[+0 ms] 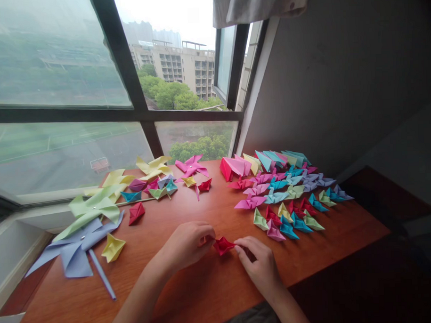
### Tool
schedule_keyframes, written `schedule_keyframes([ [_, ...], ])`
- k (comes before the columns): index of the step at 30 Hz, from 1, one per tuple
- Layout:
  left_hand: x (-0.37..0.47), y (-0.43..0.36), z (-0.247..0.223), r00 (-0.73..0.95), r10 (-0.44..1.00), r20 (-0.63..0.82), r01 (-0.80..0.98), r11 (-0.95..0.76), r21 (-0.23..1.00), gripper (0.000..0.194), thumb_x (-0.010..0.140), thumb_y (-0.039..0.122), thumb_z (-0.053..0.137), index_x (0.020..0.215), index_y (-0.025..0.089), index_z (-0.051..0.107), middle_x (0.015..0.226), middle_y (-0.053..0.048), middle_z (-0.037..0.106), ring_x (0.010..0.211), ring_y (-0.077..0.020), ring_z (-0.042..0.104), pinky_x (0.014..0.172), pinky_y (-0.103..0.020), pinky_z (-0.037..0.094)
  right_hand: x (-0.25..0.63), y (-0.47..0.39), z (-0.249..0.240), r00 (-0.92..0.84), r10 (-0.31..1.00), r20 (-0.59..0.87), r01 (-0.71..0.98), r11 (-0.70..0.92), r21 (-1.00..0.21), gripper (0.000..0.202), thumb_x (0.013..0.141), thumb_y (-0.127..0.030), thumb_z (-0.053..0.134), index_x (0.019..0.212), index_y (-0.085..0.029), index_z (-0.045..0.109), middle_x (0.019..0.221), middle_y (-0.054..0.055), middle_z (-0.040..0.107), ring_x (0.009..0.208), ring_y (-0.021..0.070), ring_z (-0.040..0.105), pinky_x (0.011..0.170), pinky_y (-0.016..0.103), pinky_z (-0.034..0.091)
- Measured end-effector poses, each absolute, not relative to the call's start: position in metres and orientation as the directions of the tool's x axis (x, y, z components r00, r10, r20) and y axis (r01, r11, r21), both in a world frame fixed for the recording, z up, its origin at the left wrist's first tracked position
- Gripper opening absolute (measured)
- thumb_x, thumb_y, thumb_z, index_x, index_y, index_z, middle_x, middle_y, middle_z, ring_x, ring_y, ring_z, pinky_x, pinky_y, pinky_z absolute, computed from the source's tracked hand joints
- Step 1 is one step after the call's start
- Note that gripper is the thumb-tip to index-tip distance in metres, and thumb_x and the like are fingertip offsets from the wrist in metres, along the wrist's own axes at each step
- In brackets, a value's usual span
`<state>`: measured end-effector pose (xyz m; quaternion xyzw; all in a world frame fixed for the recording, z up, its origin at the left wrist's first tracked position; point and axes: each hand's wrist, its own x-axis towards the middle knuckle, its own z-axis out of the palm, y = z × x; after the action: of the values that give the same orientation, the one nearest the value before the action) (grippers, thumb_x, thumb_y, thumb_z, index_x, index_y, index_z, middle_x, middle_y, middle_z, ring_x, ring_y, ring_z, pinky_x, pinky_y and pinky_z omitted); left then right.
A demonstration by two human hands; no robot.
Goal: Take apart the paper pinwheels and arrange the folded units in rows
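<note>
A small red folded paper boat (224, 246) is between my two hands, just above or on the wooden table (206, 293); I cannot tell which. My left hand (188, 245) pinches its left tip, the fingers curled toward the thumb. At the boat's right tip, the thumb and forefinger of my right hand (257, 261) are closed in a pinch. To the left lie a yellow paper boat (113, 247) and a dark red one (136, 213). Several more paper boats (274, 230) stand in a cluster to the right of my hands.
Paper pinwheels in blue (82, 241), green (93, 208), yellow (154, 167) and pink (191, 167) lie along the window side. Rows of paper cranes (257, 189) and paper planes (237, 165) fill the back right. Behind the table are a window frame (146, 116) and a grey wall (333, 82).
</note>
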<state>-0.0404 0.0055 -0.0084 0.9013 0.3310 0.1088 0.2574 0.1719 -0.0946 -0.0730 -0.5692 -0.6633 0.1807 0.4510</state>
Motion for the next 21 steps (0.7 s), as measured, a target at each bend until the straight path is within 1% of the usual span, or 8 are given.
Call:
schedule_keyframes([
  [4, -0.04, 0.005, -0.009, 0.761, 0.649, 0.018, 0.542, -0.65, 0.533, 0.013, 0.085, 0.014, 0.056, 0.082, 0.02, 0.067, 0.081, -0.001, 0.069, 0.072, -0.0136, 0.061, 0.064, -0.022, 0.038, 0.172, -0.094, -0.072, 0.056, 0.916, 0.397, 0.599, 0.287, -0.747, 0.016, 0.094, -0.022, 0.054, 0.091, -0.021, 0.07, 0.084, 0.005, 0.071, 0.077, 0.0168, 0.068, 0.071, 0.024, 0.054],
  [7, -0.041, 0.006, -0.011, 0.74, 0.673, 0.004, 0.576, -0.637, 0.511, 0.012, 0.086, 0.016, 0.056, 0.086, 0.021, 0.067, 0.081, 0.0, 0.07, 0.071, -0.0142, 0.061, 0.063, -0.023, 0.036, 0.172, -0.095, -0.07, 0.067, 0.909, 0.412, 0.605, 0.291, -0.741, 0.016, 0.094, -0.021, 0.054, 0.089, -0.021, 0.07, 0.083, 0.004, 0.071, 0.076, 0.0167, 0.068, 0.069, 0.024, 0.054],
  [10, -0.043, 0.009, -0.014, 0.7, 0.714, -0.007, 0.641, -0.624, 0.447, 0.011, 0.088, 0.022, 0.055, 0.087, 0.022, 0.066, 0.081, -0.001, 0.07, 0.07, -0.0159, 0.06, 0.061, -0.025, 0.035, 0.173, -0.098, -0.067, 0.119, 0.888, 0.444, 0.606, 0.289, -0.741, 0.016, 0.094, -0.021, 0.054, 0.091, -0.022, 0.07, 0.082, 0.004, 0.071, 0.074, 0.0167, 0.068, 0.066, 0.025, 0.054],
  [13, -0.046, 0.013, -0.017, 0.674, 0.738, -0.03, 0.693, -0.619, 0.368, 0.014, 0.09, 0.024, 0.052, 0.08, 0.021, 0.063, 0.08, -0.002, 0.069, 0.07, -0.0172, 0.06, 0.06, -0.027, 0.034, 0.178, -0.104, -0.062, 0.202, 0.858, 0.472, 0.621, 0.26, -0.74, 0.014, 0.093, -0.022, 0.056, 0.093, -0.024, 0.07, 0.084, 0.004, 0.072, 0.075, 0.0185, 0.069, 0.066, 0.028, 0.056],
  [16, -0.048, 0.014, -0.017, 0.665, 0.746, -0.042, 0.708, -0.611, 0.354, 0.016, 0.089, 0.021, 0.049, 0.078, 0.021, 0.06, 0.082, -0.003, 0.068, 0.071, -0.0171, 0.06, 0.06, -0.027, 0.034, 0.196, -0.112, -0.055, 0.291, 0.811, 0.508, 0.678, 0.2, -0.708, 0.012, 0.09, -0.025, 0.06, 0.095, -0.028, 0.071, 0.088, 0.003, 0.074, 0.077, 0.02, 0.07, 0.068, 0.031, 0.057],
  [18, -0.049, 0.014, -0.016, 0.659, 0.751, -0.049, 0.714, -0.603, 0.356, 0.016, 0.089, 0.021, 0.049, 0.077, 0.021, 0.059, 0.083, -0.003, 0.068, 0.071, -0.017, 0.06, 0.06, -0.027, 0.034, 0.22, -0.117, -0.049, 0.373, 0.746, 0.551, 0.722, 0.14, -0.678, 0.01, 0.088, -0.031, 0.063, 0.093, -0.029, 0.072, 0.09, 0.002, 0.074, 0.079, 0.0209, 0.07, 0.071, 0.033, 0.057],
  [19, -0.049, 0.014, -0.016, 0.656, 0.753, -0.053, 0.717, -0.6, 0.355, 0.017, 0.089, 0.021, 0.048, 0.076, 0.021, 0.059, 0.083, -0.003, 0.068, 0.071, -0.0171, 0.06, 0.06, -0.027, 0.034, 0.236, -0.12, -0.047, 0.423, 0.703, 0.571, 0.738, 0.099, -0.668, 0.013, 0.087, -0.036, 0.064, 0.093, -0.028, 0.073, 0.09, 0.003, 0.075, 0.08, 0.0215, 0.071, 0.073, 0.033, 0.057],
  [21, -0.049, 0.013, -0.016, 0.653, 0.755, -0.055, 0.72, -0.596, 0.355, 0.017, 0.089, 0.02, 0.047, 0.074, 0.021, 0.058, 0.082, -0.003, 0.067, 0.071, -0.0172, 0.059, 0.06, -0.027, 0.034, 0.272, -0.124, -0.046, 0.527, 0.627, 0.573, 0.744, -0.016, -0.668, 0.026, 0.085, -0.045, 0.065, 0.093, -0.022, 0.074, 0.087, 0.005, 0.075, 0.075, 0.0215, 0.071, 0.073, 0.033, 0.056],
])
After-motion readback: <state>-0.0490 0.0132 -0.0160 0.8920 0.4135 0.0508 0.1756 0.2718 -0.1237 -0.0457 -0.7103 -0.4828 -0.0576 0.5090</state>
